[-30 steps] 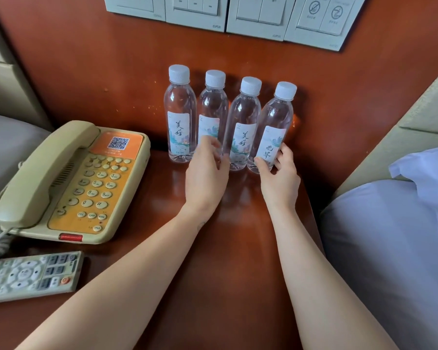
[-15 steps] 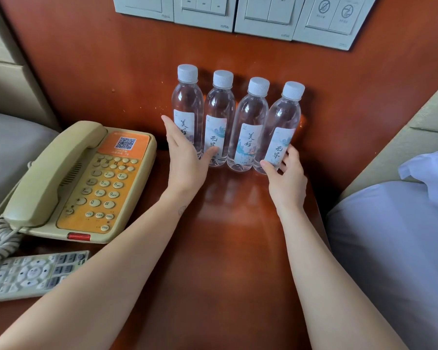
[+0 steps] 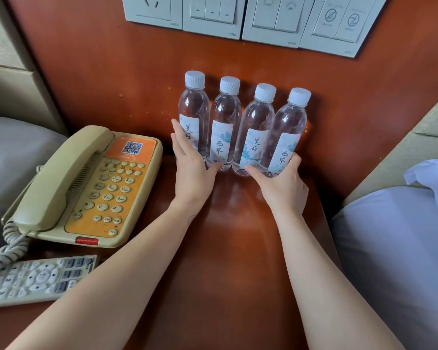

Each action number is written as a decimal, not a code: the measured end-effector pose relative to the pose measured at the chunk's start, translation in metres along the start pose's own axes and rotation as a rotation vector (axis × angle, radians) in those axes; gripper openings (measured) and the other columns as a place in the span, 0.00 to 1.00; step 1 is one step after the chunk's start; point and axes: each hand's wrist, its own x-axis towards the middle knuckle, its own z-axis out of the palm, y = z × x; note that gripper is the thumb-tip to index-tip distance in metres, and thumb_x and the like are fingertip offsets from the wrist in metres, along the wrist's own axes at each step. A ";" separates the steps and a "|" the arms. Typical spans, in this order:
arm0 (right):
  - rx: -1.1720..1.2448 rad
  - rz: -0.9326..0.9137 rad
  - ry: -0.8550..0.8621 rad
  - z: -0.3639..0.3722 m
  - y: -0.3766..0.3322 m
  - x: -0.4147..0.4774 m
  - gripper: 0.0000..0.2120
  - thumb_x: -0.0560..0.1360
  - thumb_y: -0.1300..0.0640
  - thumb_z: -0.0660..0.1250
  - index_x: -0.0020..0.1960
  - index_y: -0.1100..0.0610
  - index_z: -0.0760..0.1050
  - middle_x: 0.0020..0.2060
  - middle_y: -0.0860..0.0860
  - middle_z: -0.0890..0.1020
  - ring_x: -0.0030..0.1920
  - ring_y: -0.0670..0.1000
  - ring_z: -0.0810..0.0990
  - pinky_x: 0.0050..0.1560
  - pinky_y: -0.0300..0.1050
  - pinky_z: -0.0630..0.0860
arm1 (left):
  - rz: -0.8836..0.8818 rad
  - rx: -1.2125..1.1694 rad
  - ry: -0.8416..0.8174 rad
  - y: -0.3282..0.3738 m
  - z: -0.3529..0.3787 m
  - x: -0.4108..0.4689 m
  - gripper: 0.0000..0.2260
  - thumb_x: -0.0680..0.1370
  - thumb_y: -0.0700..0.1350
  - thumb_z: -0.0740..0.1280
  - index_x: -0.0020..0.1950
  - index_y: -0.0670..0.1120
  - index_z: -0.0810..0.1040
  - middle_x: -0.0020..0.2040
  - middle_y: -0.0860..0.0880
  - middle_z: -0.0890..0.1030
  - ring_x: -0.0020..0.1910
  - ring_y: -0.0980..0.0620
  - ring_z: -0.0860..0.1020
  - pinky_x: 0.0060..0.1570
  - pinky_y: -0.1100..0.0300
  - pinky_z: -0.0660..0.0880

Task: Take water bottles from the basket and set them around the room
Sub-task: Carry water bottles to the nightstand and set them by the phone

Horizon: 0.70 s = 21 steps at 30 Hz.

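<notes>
1. Head view, looking down: four water bottles stand upright in a row at the back of a reddish-brown surface (image 3: 238,261), touching or nearly touching one another and set against the wooden wall panel below the switch plates (image 3: 271,18).
2. The left hand (image 3: 191,170) lies flat and open against the outer side of the leftmost bottle (image 3: 193,117), fingers straight and thumb reaching toward the foot of the second bottle (image 3: 224,125). Its grip is not closed round anything; it presses rather than holds.
3. The right hand (image 3: 282,183) cups the base of the rightmost bottle (image 3: 287,137), thumb across the foot of the third bottle (image 3: 256,132) and fingers curled round the far side. That grip is loosely wrapped on the bottle, which stands on the surface, not lifted.
4. The step in hand looks like squaring up the row, both hands pushing inward from the ends so the bottles sit tight together with labels forward.
5. A telephone (image 3: 91,183) sits just left of the row and a remote control (image 3: 36,279) lies nearer the front edge; bedding (image 3: 402,248) is to the right.
6. No basket is visible here.
7. Next, I judge, the hands should release gently, since tall light bottles tip easily, and then go back to the basket if more remain for other spots.
</notes>
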 end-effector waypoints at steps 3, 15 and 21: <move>-0.016 0.023 0.036 0.004 -0.004 -0.001 0.42 0.60 0.28 0.71 0.63 0.52 0.63 0.58 0.48 0.80 0.58 0.56 0.79 0.64 0.55 0.70 | 0.004 0.024 0.007 0.002 0.003 -0.001 0.54 0.73 0.38 0.75 0.77 0.44 0.32 0.79 0.42 0.42 0.79 0.44 0.41 0.76 0.46 0.53; 0.162 0.047 0.033 0.000 0.008 -0.001 0.28 0.71 0.49 0.72 0.69 0.48 0.67 0.61 0.47 0.80 0.61 0.52 0.79 0.60 0.55 0.76 | 0.016 0.201 -0.054 -0.003 0.001 -0.032 0.41 0.77 0.44 0.68 0.77 0.35 0.42 0.78 0.36 0.44 0.79 0.42 0.45 0.67 0.61 0.61; 0.172 0.046 0.068 0.000 0.006 0.000 0.24 0.74 0.52 0.72 0.68 0.50 0.70 0.62 0.48 0.80 0.59 0.52 0.80 0.56 0.52 0.79 | -0.029 0.324 -0.120 0.003 0.003 -0.034 0.43 0.77 0.47 0.67 0.78 0.36 0.39 0.78 0.35 0.40 0.75 0.37 0.59 0.54 0.59 0.69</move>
